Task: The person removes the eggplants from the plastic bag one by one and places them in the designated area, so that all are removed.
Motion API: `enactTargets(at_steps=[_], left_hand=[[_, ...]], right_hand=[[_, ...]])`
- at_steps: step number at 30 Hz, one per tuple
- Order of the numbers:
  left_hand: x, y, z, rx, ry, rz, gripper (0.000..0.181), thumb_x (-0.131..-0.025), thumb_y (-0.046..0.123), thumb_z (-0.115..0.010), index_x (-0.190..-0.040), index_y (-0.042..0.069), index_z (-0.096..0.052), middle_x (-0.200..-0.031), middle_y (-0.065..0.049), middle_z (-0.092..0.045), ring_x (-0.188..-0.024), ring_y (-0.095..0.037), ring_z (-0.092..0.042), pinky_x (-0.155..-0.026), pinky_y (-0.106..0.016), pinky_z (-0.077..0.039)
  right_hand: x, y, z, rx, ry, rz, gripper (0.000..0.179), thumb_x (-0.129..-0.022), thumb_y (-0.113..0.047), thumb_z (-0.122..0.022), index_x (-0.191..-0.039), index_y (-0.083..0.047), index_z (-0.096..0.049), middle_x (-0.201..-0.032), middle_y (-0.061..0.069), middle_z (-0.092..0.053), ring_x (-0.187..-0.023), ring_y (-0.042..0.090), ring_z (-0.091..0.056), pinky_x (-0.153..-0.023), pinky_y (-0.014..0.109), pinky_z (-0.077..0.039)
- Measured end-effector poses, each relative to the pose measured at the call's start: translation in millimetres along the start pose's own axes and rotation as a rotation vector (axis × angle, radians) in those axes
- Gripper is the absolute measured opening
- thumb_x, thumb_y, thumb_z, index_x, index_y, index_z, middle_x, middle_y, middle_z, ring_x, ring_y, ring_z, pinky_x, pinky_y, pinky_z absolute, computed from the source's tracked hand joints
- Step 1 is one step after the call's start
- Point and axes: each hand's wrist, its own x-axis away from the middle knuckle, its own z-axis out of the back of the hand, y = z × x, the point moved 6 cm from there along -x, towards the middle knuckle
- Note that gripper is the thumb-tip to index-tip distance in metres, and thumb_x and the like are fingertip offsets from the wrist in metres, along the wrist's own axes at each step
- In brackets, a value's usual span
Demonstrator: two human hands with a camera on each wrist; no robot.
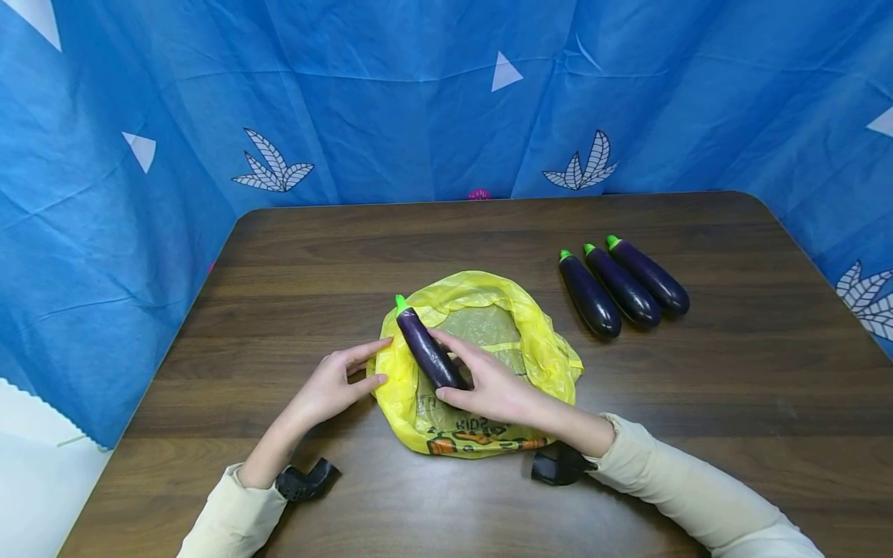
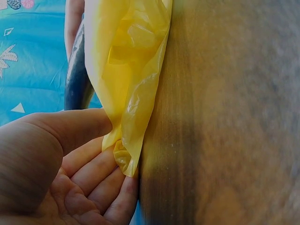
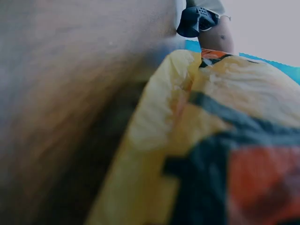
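A yellow plastic bag (image 1: 547, 329) lies on the table with its mouth open upward, printed lettering and orange shapes near its front. Over its left part, my right hand (image 1: 491, 384) grips a dark purple eggplant (image 1: 427, 349), its green stem end pointing away to the left. At the bag's left edge is my left hand (image 1: 338, 385); in the left wrist view its thumb and fingers hold the yellow plastic (image 2: 133, 93) between them. The right wrist view is filled by the bag's printed side (image 3: 154, 131), which hides the right hand.
Toward the back right of the brown wooden table (image 1: 314, 271), three more eggplants (image 1: 589, 298) lie side by side, stems facing away. A blue patterned cloth (image 1: 418, 101) hangs behind and around the table. Black wrist devices (image 1: 307, 480) sit at both cuffs.
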Motion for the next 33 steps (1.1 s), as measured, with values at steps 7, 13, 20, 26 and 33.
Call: enactTargets(at_steps=[7,13,20,26,33], left_hand=[[0.1,0.2,0.4,-0.010,0.006,-0.009,0.049,-0.087,0.007,-0.067,-0.132,-0.003,-0.050,-0.131,-0.017,-0.051,-0.119,-0.030,-0.048,-0.097,-0.041,-0.041],[0.1,1.0,0.3,-0.014,0.010,-0.008,0.049,-0.087,0.006,-0.067,-0.132,-0.003,-0.050,-0.131,-0.017,-0.051,-0.119,-0.030,-0.048,-0.097,-0.041,-0.041],[0.5,0.2,-0.2,-0.009,0.011,0.000,0.050,-0.086,0.007,-0.068,-0.132,-0.002,-0.050,-0.131,-0.017,-0.051,-0.120,-0.029,-0.048,-0.097,-0.040,-0.040],[0.4,0.4,-0.2,-0.023,0.007,-0.008,0.050,-0.087,0.007,-0.067,-0.133,-0.002,-0.050,-0.132,-0.017,-0.051,-0.120,-0.029,-0.048,-0.097,-0.041,-0.041],[0.4,0.7,0.0,-0.026,0.011,-0.013,0.050,-0.087,0.007,-0.067,-0.133,-0.002,-0.050,-0.131,-0.017,-0.051,-0.119,-0.029,-0.048,-0.096,-0.041,-0.041]], right_hand=[[4.0,2.1,8.6,0.008,0.020,-0.012,0.075,-0.086,-0.014,-0.068,-0.148,-0.016,-0.026,-0.131,0.014,-0.045,-0.101,0.025,-0.053,-0.070,0.033,-0.051],[6.5,5.6,14.7,0.006,0.032,-0.028,0.075,-0.086,-0.014,-0.069,-0.148,-0.017,-0.027,-0.135,0.012,-0.043,-0.102,0.025,-0.052,-0.070,0.033,-0.051],[11.2,8.6,24.0,0.001,0.062,-0.053,0.075,-0.085,-0.015,-0.069,-0.148,-0.017,-0.028,-0.130,0.012,-0.047,-0.102,0.024,-0.052,-0.069,0.030,-0.051],[16.5,10.6,35.0,-0.026,0.086,-0.072,0.075,-0.086,-0.013,-0.069,-0.148,-0.019,-0.028,-0.133,0.010,-0.045,-0.105,0.025,-0.051,-0.072,0.029,-0.052],[22.9,14.0,49.3,-0.048,0.123,-0.064,0.073,-0.086,-0.011,-0.068,-0.148,-0.019,-0.029,-0.138,0.011,-0.041,-0.106,0.028,-0.050,-0.075,0.033,-0.053]])
